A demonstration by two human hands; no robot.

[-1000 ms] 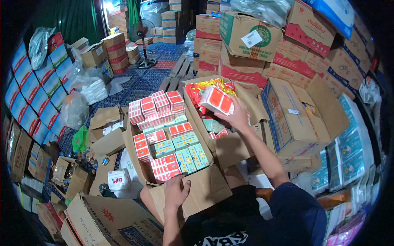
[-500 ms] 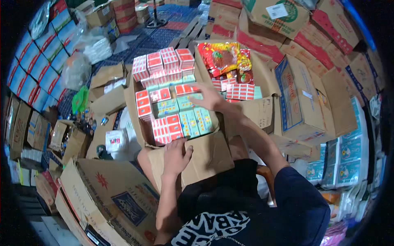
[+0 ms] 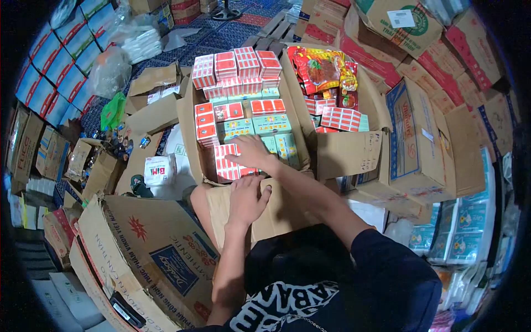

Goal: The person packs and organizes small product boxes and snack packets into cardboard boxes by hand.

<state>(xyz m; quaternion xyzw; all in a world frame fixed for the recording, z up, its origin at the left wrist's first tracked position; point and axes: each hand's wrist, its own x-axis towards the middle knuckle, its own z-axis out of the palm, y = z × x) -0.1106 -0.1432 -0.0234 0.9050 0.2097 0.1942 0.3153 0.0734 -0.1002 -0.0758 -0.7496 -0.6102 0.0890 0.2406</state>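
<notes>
An open carton (image 3: 189,141) sits in front of me, packed with small red-and-white boxes (image 3: 206,125) and light green boxes (image 3: 271,124). Over its near part, my right hand (image 3: 253,155) reaches in with fingers spread on the red-and-white packs (image 3: 225,166) there; its fingertips partly hide them. At the carton's near edge, my left hand (image 3: 248,200) lies with outstretched fingers on the folded-down flap (image 3: 282,207). Stacks of red-topped boxes (image 3: 246,62) rise at the carton's far end.
To the right, another open carton (image 3: 354,149) holds red-and-yellow packets (image 3: 318,69) and more small boxes. A large blue-printed carton (image 3: 412,133) stands beyond it. At lower left is a tall carton (image 3: 160,265), with a white BIMI pack (image 3: 160,170) behind it.
My right hand has moved from the carton's right middle toward its near left, onto the red-and-white packs. The left hand stays on the flap. The view has shifted slightly.
</notes>
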